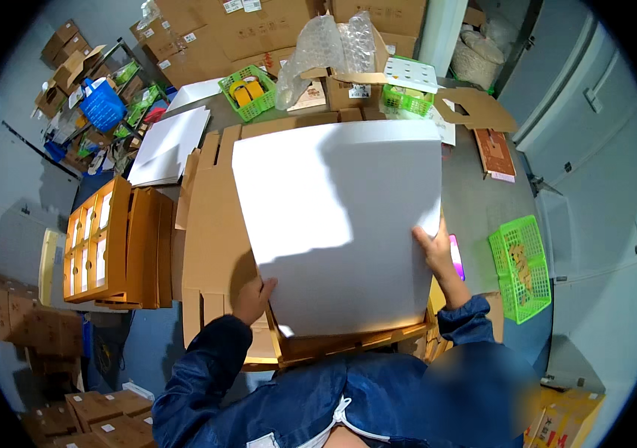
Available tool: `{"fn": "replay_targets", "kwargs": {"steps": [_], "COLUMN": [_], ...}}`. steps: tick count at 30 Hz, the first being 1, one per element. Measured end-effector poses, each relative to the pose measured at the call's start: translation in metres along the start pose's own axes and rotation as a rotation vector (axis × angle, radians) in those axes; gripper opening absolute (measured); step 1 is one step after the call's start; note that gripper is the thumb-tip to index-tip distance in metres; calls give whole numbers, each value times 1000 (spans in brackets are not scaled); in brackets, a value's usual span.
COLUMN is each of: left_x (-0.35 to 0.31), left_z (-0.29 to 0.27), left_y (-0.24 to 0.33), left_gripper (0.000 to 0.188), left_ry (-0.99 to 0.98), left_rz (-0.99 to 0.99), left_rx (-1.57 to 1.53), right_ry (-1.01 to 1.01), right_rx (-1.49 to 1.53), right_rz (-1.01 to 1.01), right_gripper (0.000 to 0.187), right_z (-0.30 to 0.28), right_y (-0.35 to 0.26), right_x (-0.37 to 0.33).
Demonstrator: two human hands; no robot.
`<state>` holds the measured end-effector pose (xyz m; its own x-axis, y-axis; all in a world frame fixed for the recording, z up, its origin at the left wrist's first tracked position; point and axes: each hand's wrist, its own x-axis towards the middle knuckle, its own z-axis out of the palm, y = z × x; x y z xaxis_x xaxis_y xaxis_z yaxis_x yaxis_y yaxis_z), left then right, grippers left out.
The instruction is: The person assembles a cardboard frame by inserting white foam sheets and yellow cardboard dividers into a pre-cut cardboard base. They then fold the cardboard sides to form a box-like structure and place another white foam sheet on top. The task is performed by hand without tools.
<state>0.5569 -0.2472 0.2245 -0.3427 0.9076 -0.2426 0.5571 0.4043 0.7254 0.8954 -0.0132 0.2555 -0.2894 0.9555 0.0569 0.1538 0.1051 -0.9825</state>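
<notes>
A large white board point(363, 246), perhaps foam or card, is held by its two sides in front of me. My left hand point(255, 299) grips its lower left edge, thumb on the face. Higher up, my right hand point(432, 246) pinches the right edge, thumb also on top. Under the board's near end shows an orange-yellow box or tray point(356, 342); the board hides most of it. Whether the board rests on that box I cannot tell. Flattened brown cardboard point(214, 216) lies beneath, on the grey table point(475, 201).
White sheets point(173, 145) lie at the far left, with orange compartment trays point(117, 239) nearer. Green baskets stand at the back, one holding tape rolls point(247, 92); another green basket point(521, 269) sits right. A phone point(456, 256) lies beside my right hand. Bubble wrap point(326, 56) tops a carton behind.
</notes>
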Motion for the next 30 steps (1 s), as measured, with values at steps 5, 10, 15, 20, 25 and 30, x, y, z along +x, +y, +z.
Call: {"fn": "replay_targets", "kwargs": {"steps": [5,10,15,20,25,30], "left_x": [-19,28,120,215,194,208], "left_z": [-10,-44,-90,-61,-53,-28], "left_y": [4,24,36,27,33,7], "left_gripper": [47,57,36,28,23,17], "left_ry": [-227,-577,378,558,485,458], "left_rz": [-203,-355,207,453,378,441], "left_rx": [-116,297,272,420,445,480], "right_ry": [-163,-183,-70,-206,-201,-200], "right_rx": [-152,-835,-860,-872,-904,-875], "right_rz": [113,-126,-597,-606,-536,-428], "right_gripper": [59,64,61,44,27,23], "right_z": [12,7,15,53,54,61], "right_y": [18,31,-25,-3,-17,35], "right_x": [14,41,112,186,171,173]}}
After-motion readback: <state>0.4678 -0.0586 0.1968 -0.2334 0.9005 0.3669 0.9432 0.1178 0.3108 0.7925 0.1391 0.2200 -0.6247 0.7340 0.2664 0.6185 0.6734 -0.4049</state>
